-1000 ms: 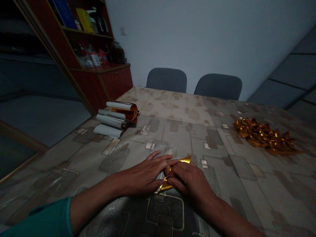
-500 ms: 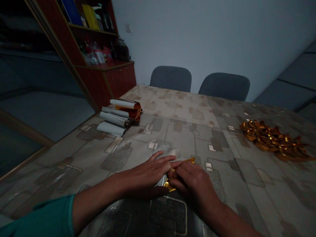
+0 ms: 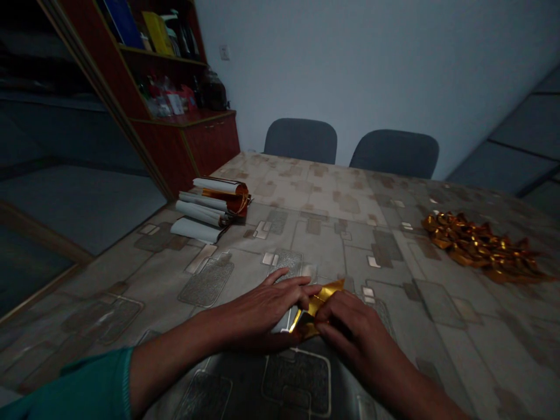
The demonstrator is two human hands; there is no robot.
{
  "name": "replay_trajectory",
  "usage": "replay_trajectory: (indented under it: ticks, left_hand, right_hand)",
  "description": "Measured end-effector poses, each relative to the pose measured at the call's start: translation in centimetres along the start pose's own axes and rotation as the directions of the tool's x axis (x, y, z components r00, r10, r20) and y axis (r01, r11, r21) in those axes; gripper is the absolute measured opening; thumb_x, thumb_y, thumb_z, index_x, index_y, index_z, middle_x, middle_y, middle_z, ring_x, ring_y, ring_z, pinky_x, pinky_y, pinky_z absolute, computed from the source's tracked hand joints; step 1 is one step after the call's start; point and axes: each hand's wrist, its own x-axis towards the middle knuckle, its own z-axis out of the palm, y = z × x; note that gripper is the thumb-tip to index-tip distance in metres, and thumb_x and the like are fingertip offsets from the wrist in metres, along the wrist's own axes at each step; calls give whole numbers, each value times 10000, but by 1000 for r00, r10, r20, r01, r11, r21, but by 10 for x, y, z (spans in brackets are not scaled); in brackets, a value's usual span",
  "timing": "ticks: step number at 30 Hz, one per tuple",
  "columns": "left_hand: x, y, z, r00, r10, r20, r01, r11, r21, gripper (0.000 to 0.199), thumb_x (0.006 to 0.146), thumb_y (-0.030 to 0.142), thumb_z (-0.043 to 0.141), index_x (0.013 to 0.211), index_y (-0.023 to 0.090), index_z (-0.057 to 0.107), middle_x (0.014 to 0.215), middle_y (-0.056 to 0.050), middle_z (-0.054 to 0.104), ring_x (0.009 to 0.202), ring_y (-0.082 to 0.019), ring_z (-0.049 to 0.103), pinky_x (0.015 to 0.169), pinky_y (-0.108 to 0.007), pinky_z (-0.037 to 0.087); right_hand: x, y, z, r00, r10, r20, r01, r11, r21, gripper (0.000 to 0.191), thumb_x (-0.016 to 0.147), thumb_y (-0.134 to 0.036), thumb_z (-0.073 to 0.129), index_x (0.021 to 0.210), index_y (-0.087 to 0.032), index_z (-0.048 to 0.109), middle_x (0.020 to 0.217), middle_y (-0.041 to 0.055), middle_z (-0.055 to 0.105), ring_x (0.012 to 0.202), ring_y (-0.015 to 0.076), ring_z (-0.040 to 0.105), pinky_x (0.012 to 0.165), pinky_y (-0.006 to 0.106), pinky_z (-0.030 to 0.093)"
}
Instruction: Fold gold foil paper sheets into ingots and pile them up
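Observation:
Between my hands, low over the near part of the table, is a partly folded piece of gold foil paper (image 3: 324,296). Its upper corner points to the right, and a dark hollow shows between its near folds. My left hand (image 3: 273,306) grips the paper's left side with index finger and thumb, while its other fingers stretch out over the tabletop. On the right side, my right hand (image 3: 356,321) pinches the paper with curled fingers, which hide part of it.
A patterned cloth covers the table (image 3: 280,227). At the left lie folded bundles of gold and white paper (image 3: 210,207). Several folded gold foil pieces (image 3: 481,248) are grouped at the right. Two grey chairs (image 3: 301,140) stand behind the far edge, beside a reddish cabinet (image 3: 210,140).
My right hand has shifted slightly right, away from the left fingers. More of the gold foil paper now shows between the hands, and its folds look more spread. The left hand stays nearly in place.

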Motion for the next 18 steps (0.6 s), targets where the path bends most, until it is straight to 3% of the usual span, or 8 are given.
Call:
replay_trajectory:
  ticks: [3, 6, 8, 10, 12, 13, 14, 18]
  left_hand:
    - [0, 1, -3, 999, -14, -34, 14, 1000, 4, 528, 905, 313, 648, 1363, 244, 395, 1564, -120, 384, 1447, -260, 344, 1191, -530, 196]
    - [-5, 11, -1, 984, 11, -179, 2, 997, 72, 362, 963, 339, 580, 1294, 229, 483, 1438, -107, 538, 1324, -257, 491, 1099, -442, 362]
    - [-13, 24, 8, 953, 11, -302, 46, 983, 180, 170, 1018, 226, 442, 1101, 227, 591, 1156, -53, 693, 1050, -219, 631, 915, -372, 467]
    - [-22, 39, 23, 951, -49, -306, 129, 960, 248, 251, 1027, 166, 362, 1001, 213, 607, 896, -17, 715, 742, -175, 623, 705, -319, 472]
    - [-31, 52, 38, 942, 85, -323, 43, 928, 369, 275, 1022, 162, 332, 1151, 167, 574, 961, -49, 728, 679, -175, 596, 646, -327, 452]
    - [-34, 56, 45, 934, 121, -337, 31, 911, 412, 274, 1022, 203, 355, 1211, 147, 546, 1027, -68, 730, 742, -193, 617, 690, -344, 464]
    - [-37, 58, 50, 939, 81, -335, 72, 905, 419, 303, 1018, 270, 395, 1258, 135, 521, 1095, -84, 722, 841, -218, 634, 766, -362, 475]
    - [-38, 52, 55, 949, 14, -315, 123, 904, 411, 456, 975, 418, 485, 1338, 142, 465, 1151, -90, 711, 841, -232, 622, 790, -373, 474]
  right_hand:
    - [-2, 2, 6, 999, 33, -36, -35, 998, -49, 123, 899, -116, 583, 820, -209, 573, 874, 46, 666, 835, 220, 609, 746, 358, 463]
    - [-1, 4, 13, 997, 39, -72, -44, 996, -76, 131, 873, -98, 587, 807, -210, 567, 838, 30, 652, 801, 209, 593, 726, 346, 451]
    - [-1, 5, 17, 994, 35, -99, -44, 995, -89, 136, 852, -94, 592, 787, -208, 559, 816, 25, 637, 774, 204, 582, 700, 334, 440]
    - [-2, 7, 19, 994, 40, -100, -51, 992, -112, 139, 839, -92, 601, 776, -205, 550, 803, 27, 627, 764, 206, 575, 690, 334, 431]
    - [-4, 8, 20, 995, 48, -87, -60, 989, -138, 147, 835, -90, 607, 766, -202, 541, 798, 33, 619, 763, 212, 570, 685, 338, 426]
    - [-4, 8, 20, 995, 54, -81, -65, 987, -148, 149, 838, -91, 606, 761, -200, 537, 796, 36, 615, 763, 216, 567, 681, 340, 423]
    - [-5, 8, 20, 995, 58, -81, -70, 985, -156, 151, 843, -95, 601, 755, -197, 532, 791, 40, 611, 759, 219, 563, 674, 342, 421]
    - [-5, 5, 21, 994, 72, -84, -85, 982, -168, 146, 870, -115, 572, 752, -187, 523, 778, 52, 600, 743, 229, 553, 666, 357, 419]
